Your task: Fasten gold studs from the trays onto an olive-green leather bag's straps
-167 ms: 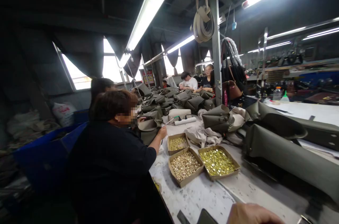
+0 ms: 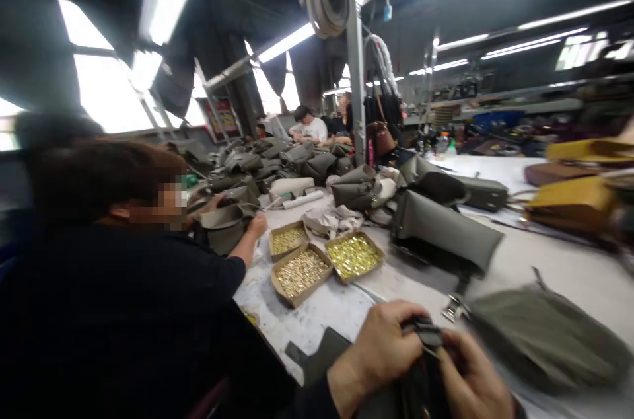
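At the near edge of the long white worktable [image 2: 555, 273], both hands meet over a dark strap [image 2: 424, 333] that rises from a dark bag piece at the bottom of the view. The left hand [image 2: 384, 346] is curled into a loose fist around the strap's left side, and the right hand [image 2: 470, 376] pinches its right side with bent fingers, so the two hands sit almost knuckle to knuckle. Just right of them lies an olive-green bag [image 2: 545, 340] with a metal clasp [image 2: 452, 308] at its left end, close to the hands. Beyond it a strip of bare white table runs toward the far right edge, giving the clearest open room. Left of centre, three shallow cardboard trays sit touching one another: the nearest tray [image 2: 300, 273] holds pale gold studs, the right tray [image 2: 354, 255] holds brighter yellow-gold pieces, and the far tray [image 2: 287, 240] holds more small gold hardware. A co-worker in a dark top [image 2: 123, 300] sits against the table's left edge, one hand [image 2: 257, 226] on an olive bag. Heaps of olive bags [image 2: 277, 164] crowd the far end.
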Demonstrator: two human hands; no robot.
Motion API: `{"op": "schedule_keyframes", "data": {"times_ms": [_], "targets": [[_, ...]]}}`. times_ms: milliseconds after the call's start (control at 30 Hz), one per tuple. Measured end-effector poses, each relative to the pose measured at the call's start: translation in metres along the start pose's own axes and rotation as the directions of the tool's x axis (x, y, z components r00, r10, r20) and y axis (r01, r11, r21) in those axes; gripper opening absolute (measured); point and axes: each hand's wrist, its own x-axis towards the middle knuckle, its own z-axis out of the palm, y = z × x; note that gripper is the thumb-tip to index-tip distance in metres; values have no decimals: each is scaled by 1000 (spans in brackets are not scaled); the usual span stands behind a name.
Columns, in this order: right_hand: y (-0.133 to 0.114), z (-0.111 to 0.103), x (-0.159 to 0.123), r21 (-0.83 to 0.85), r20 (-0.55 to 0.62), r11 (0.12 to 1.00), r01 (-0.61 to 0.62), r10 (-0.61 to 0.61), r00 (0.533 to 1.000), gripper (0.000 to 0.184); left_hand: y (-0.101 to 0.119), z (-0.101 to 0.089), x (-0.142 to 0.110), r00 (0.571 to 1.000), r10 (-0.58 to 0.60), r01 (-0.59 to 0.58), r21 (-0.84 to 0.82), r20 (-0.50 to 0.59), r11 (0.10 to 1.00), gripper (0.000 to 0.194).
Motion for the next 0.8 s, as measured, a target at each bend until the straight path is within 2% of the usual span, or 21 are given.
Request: {"op": "schedule_keyframes", "data": {"times_ms": [67, 200, 267, 400, 567, 667, 800], "targets": [[-9, -2, -7, -32, -63, 999, -13, 11, 998, 22, -1, -1, 5, 999, 33, -33, 9, 9, 999, 37], [-17, 7, -2, -81, -91, 994, 77, -84, 992, 12, -8, -5, 17, 999, 34, -36, 40, 29, 999, 40], [-18, 8, -2, -113, -89, 986, 122, -133, 987, 10, -9, -7, 21, 999, -3, 2, 16, 43, 1000, 40], [-22, 6, -9, -218, -60, 957, 189, -207, 977, 18, -7, -11, 26, 993, -93, 96, -32, 68, 995, 41], [-26, 3, -12, -436, -45, 880, 190, -232, 972, 25, -8, -13, 34, 981, -164, 172, -73, 100, 982, 39], [-29, -1, -11, -450, -46, 870, 203, -249, 967, 33, -10, -12, 36, 969, -211, 227, -123, 132, 966, 40], [-34, -8, -9, -410, 6, 890, 197, -213, 977, 30, -11, -10, 39, 948, -280, 306, -199, 149, 931, 40]]}}
